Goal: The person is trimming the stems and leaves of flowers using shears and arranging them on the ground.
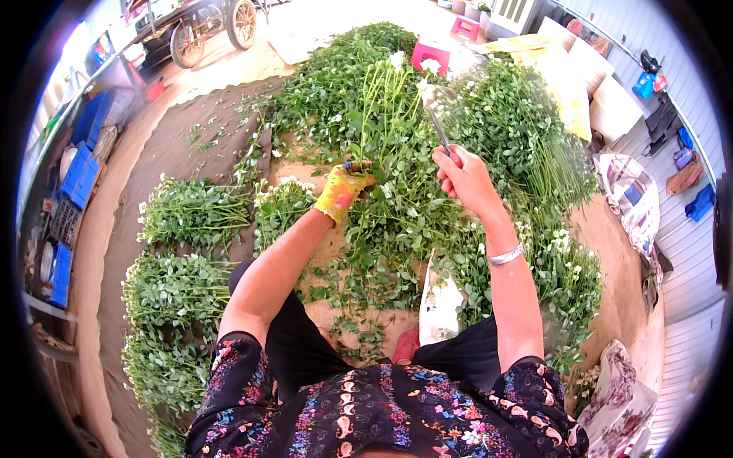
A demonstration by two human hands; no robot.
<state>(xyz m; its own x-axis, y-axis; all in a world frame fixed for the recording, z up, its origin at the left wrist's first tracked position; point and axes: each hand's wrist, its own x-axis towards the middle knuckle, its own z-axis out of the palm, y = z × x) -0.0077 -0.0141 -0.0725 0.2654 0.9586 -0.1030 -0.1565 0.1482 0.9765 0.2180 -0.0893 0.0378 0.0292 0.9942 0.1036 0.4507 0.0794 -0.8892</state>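
My left hand (345,191), in a yellow patterned work glove, is closed round a bunch of leafy flower stems (379,99). The stems stand up from the fist and carry white blooms at their tops. My right hand (467,180), bare and with a silver bracelet at the wrist, grips a slim grey-bladed cutting tool (439,128). Its blade points up and away, near a white bloom (426,93); part of a reddish handle shows between the fingers. Below and between both hands lies a heap of cut green stems (405,214).
Large piles of leafy stems (511,137) spread ahead and to the right. Bundles with white flowers (175,298) lie in rows on a brown ground sheet (175,153) at left. A pink stool (431,57), blue crates (80,179) and a wheeled cart (198,38) stand farther off.
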